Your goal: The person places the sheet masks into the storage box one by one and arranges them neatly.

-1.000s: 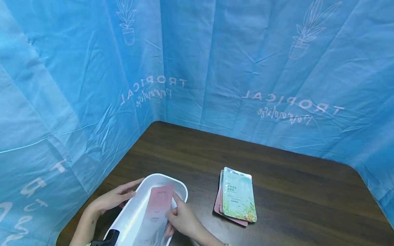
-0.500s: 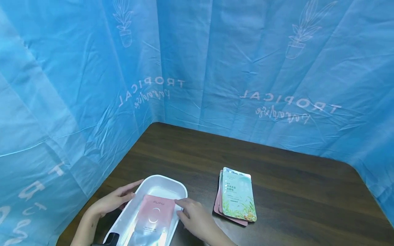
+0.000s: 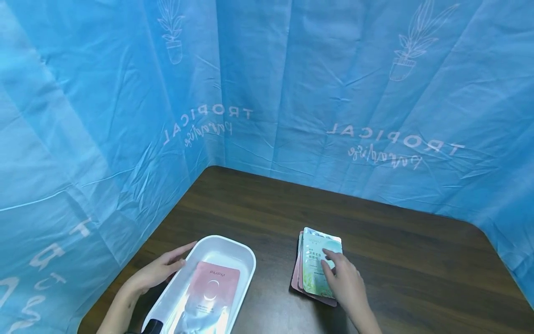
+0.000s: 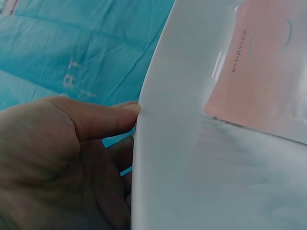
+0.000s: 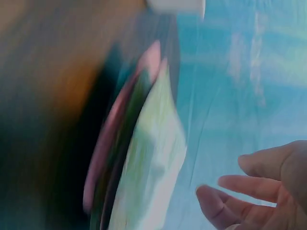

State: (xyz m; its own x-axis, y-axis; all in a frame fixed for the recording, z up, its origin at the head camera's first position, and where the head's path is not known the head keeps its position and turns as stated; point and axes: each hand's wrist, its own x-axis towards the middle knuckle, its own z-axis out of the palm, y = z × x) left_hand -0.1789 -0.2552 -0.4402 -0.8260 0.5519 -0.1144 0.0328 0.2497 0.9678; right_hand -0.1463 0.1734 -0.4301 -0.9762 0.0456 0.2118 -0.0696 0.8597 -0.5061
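Right hand (image 3: pixel 344 278) hovers with thumb and fingers loosely parted and holds nothing; the right wrist view shows a gap between its fingertips and the packets. Just beneath it lies a pale green, rectangular, glossy foil-like sachet (image 3: pixel 314 268) with rounded corners and printed leaves along its lower end. Under that, fanned towards the hand's left, show the edges of other flat packets, among them dusty pink, thin, smooth-edged pouches (image 3: pixel 295 280); how many is hard to tell.

Well to the left of this hand, the left hand (image 3: pixel 156 273) rests on the outer side of a white, deep, round-cornered plastic-looking tray (image 3: pixel 223 247), its thumb tip touching the rim, its fingers low against the wall. Between the hands, inside that tray, a pink-to-silver rectangular sachet (image 3: pixel 212 287) lies flat, its lower half mirror-bright. Judging by this, the work looks partly done: at least one sachet is in the tray, while the stack under the right hand remains outside. Around both hands spreads a dark wood-grain tabletop (image 3: pixel 267 204), and beyond it hangs creased blue printed cloth (image 3: pixel 292 93)
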